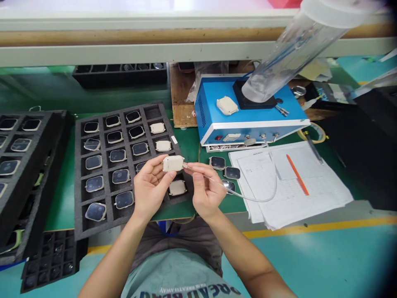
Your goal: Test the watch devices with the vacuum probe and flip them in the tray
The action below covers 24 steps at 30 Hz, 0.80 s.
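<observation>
My left hand (153, 182) pinches a cream-coloured smartwatch case (173, 163), its plain side towards me. From the right, my right hand (208, 188) grips the end of a thin grey tube (242, 195), whose small tip (185, 165) meets the case's side edge. The tube curves back to a blue box-shaped device (251, 111). Under my hands lies a dark foam tray (105, 225) with watch cases in its compartments, mostly screen up. A few in the right column, such as one cream case (178, 188), show their plain side.
Stacked foam trays (60, 165) stand at the left. A clear cylinder (279, 58) and another cream case (227, 106) rest on the blue device. Three watch cases (232, 172) lie beside papers (266, 211) with an orange pen (297, 174). A tape roll (319, 133) lies behind.
</observation>
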Tool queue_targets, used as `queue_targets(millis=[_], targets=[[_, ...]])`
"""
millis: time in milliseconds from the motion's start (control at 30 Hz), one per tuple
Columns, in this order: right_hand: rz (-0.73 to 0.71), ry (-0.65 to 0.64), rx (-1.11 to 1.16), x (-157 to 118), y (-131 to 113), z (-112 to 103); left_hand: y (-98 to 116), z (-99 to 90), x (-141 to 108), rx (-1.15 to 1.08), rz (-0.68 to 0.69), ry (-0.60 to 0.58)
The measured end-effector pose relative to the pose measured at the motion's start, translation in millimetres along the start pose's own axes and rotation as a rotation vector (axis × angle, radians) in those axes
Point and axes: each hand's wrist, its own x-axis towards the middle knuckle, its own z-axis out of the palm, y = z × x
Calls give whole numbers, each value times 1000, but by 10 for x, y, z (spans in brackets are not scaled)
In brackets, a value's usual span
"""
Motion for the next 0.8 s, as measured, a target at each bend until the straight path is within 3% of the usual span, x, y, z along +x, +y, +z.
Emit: queue_targets(millis=[800], targets=[[-1,-26,-1,4,14,-24,11,3,-3,-41,87,-23]])
